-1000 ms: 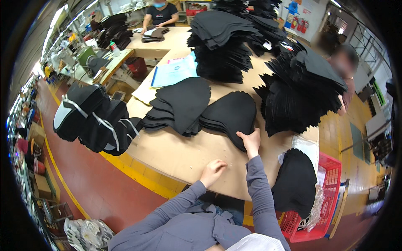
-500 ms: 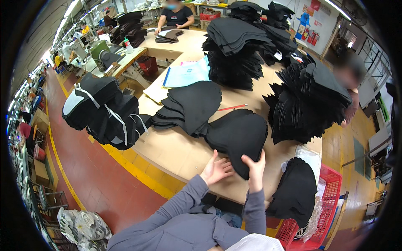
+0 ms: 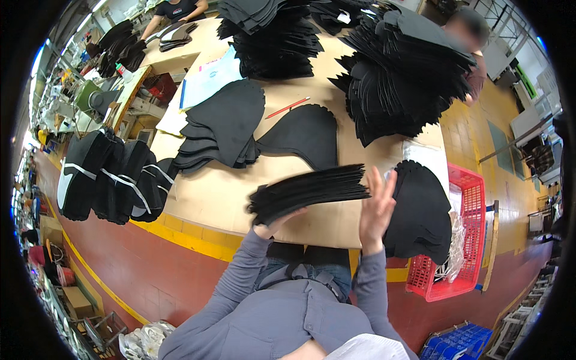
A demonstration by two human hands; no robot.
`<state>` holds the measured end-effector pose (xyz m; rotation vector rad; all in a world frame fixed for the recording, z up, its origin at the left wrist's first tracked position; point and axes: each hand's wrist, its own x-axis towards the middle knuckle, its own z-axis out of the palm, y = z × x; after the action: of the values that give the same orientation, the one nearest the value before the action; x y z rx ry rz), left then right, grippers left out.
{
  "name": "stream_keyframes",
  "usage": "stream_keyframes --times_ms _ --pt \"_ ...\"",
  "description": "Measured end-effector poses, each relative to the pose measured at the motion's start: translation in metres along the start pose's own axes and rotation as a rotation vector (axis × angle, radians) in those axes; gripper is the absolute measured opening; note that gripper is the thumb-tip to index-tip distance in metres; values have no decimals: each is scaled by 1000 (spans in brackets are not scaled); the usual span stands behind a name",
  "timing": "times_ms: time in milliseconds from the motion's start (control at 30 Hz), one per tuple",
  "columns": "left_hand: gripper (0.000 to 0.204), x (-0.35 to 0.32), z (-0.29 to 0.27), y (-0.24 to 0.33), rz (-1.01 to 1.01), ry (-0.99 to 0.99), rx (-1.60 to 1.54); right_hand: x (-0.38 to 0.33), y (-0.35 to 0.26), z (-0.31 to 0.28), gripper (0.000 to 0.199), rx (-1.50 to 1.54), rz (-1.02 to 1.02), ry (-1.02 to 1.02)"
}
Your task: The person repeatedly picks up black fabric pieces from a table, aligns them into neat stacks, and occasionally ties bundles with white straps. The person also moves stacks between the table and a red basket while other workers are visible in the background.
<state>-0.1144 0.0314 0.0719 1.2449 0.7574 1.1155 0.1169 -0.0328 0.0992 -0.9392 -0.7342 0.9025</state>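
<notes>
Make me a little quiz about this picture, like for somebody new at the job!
1. Pick one. The right hand is: A) clenched in a fist; B) open; C) inside a pocket.

2. True or false? The red pencil lies on the table.

3. What colour are the stacked cut pieces that the left hand holds?

Key: 1. B; 2. True; 3. Black.

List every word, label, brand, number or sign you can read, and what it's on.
None reads clearly enough to quote.
Light-blue sheet on the tan table: printed, too small to read.
Co-worker's black shirt: chest mark, too small to read.
Stack of black cut pieces in the left hand: no text visible.
</notes>
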Motion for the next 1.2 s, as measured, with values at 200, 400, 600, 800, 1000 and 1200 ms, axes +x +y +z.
stream_keyframes --times_ms 200,400,600,800,1000,1200 --pt "72 -2 -10 21 114 -169 505 -1 73 -22 78 -21 310 -92" --pt "127 -14 11 16 249 -43 333 0 78 -28 84 -84 141 -319" --pt "141 -16 11 15 389 136 613 6 41 -5 84 -466 -7 -554" --pt "143 -15 8 20 438 126 535 -16 -2 41 94 -619 -378 -51" --pt "138 -9 1 32 391 4 274 0 -31 92 85 -968 -266 -469" --pt "109 -13 3 31 408 81 263 -2 -40 95 83 -934 -245 -708"
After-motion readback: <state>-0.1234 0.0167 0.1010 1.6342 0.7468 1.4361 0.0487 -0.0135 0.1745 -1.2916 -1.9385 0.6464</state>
